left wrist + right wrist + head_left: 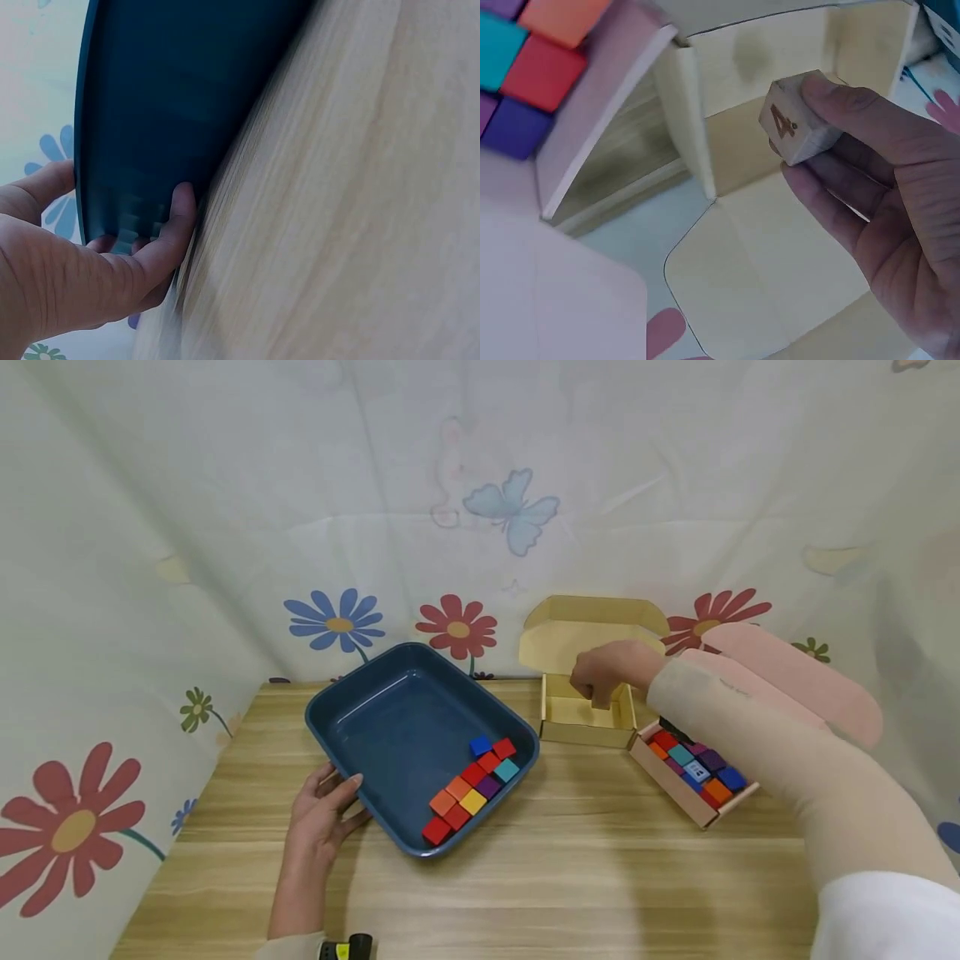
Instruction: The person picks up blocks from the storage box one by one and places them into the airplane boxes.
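My left hand (pixel 318 822) grips the left side of a dark blue tray (pixel 390 735), thumb over the rim and fingers against the outer wall. Several coloured cubes (pixel 474 802) lie in two rows along the tray's right side, with a blue one beside them. Over an open yellow cardboard box (pixel 587 734), my right hand (pixel 611 672) pinches a plain wooden cube (pixel 799 124) marked with a 4, as the right wrist view shows. The head view mostly hides this cube. The box's visible inner floor is bare.
An open pink box (pixel 673 781) packed with several coloured cubes stands to the right of the yellow one, partly behind my right sleeve (pixel 810 777). A printed curtain (pixel 420 460) hangs behind the wooden table (pixel 525 893).
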`<state>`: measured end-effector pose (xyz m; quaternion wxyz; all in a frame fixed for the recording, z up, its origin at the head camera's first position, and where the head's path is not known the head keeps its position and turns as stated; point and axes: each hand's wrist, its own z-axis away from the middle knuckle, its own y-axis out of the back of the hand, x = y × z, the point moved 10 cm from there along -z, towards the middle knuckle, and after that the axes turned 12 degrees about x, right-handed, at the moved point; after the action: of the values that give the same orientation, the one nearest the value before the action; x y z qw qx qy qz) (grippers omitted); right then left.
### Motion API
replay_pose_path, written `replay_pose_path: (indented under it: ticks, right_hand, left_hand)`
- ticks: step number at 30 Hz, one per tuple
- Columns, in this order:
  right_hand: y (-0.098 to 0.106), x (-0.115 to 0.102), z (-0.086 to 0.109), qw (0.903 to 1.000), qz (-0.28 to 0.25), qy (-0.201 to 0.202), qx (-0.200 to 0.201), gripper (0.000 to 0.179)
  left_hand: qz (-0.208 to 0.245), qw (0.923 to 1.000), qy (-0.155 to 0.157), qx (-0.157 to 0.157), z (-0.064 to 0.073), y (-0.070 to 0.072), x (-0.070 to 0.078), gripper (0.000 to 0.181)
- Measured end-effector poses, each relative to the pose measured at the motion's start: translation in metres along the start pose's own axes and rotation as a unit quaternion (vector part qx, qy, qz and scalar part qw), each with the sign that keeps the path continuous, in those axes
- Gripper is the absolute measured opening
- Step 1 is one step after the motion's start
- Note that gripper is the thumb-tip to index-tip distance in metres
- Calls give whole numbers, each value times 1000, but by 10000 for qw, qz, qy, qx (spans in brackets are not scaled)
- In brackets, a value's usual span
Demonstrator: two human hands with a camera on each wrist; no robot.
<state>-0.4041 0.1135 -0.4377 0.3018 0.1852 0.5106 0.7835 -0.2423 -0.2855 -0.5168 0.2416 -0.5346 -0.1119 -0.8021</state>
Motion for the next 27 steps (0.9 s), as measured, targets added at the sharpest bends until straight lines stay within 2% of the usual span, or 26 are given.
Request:
replay_pose_path:
  ticks: [5,10,13,19,22,25,27]
  right_hand:
    - [-15,-1,1,9992,187,-53,-359,46]
    - [-40,-8,0,9947,450,314,-874,51]
    - [-51,-10,-1,9927,478,485,-997,48]
    - [-62,-3,0,9948,171,366,-940,44]
    - [-62,0,4,9957,-136,213,-892,28]
    - [-52,-4,6,9977,-90,433,-507,11]
    - [-39,-11,7,9975,117,687,-64,8]
  left_hand:
    - [47,10000,-4,-2,-1,0,1,80]
    - [112,9999,7,-87,0,-3,0,80]
    - [99,9999,4,-107,2,-3,1,79]
    - [85,9999,24,-105,2,-2,0,80]
    - [70,9999,27,-100,1,-2,0,80]
    - [76,9999,26,-61,0,-1,0,79]
    - [84,9999,38,-45,0,-1,-1,79]
